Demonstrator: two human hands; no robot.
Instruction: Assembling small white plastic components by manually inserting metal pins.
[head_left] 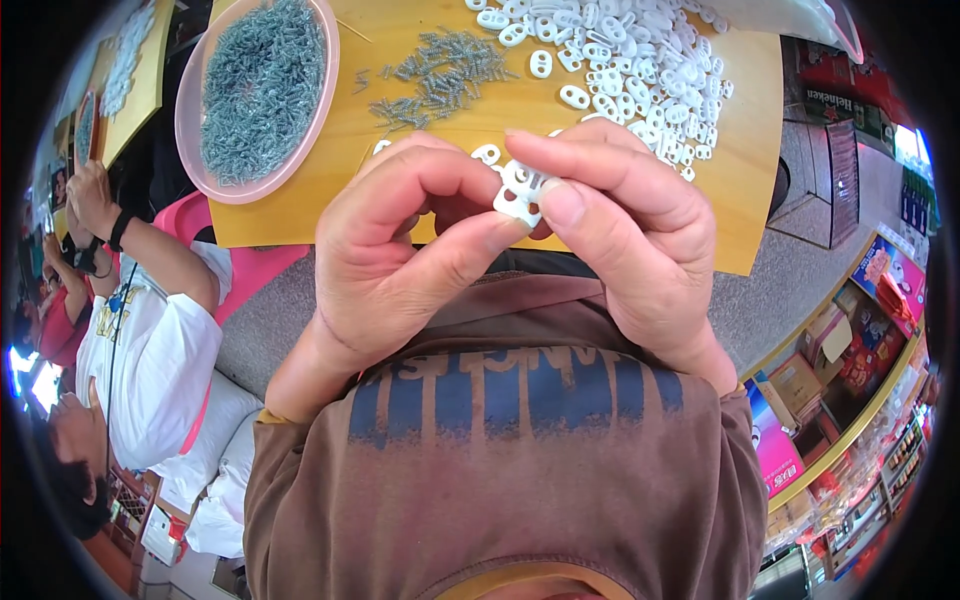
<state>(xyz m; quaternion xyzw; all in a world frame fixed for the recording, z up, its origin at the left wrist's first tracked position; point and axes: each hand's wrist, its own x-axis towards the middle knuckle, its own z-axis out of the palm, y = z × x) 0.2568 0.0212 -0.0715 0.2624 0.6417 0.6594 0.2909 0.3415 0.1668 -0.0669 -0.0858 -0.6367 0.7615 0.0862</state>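
Above the table's near edge, both hands meet at a small white plastic double-hole cord lock (517,203). My left hand (395,245) pinches its lower left side between thumb and curled fingers. From the other side, the thumb and index finger of my right hand (640,215) close on its upper part; where its two parts join is too small to make out. Beyond my hands lie loose metal springs (455,75) and, to their right, a heap of white cord lock parts (625,65). A few more white parts show just behind my fingers.
A pink basin (186,130) full of springs (262,95) stands at the left of the wooden table (735,225). A clear plastic bag (800,20) lies at the far right corner. Another person in a white shirt (160,350) sits left, near a pink chair (255,275). Shelves (850,420) stand right.
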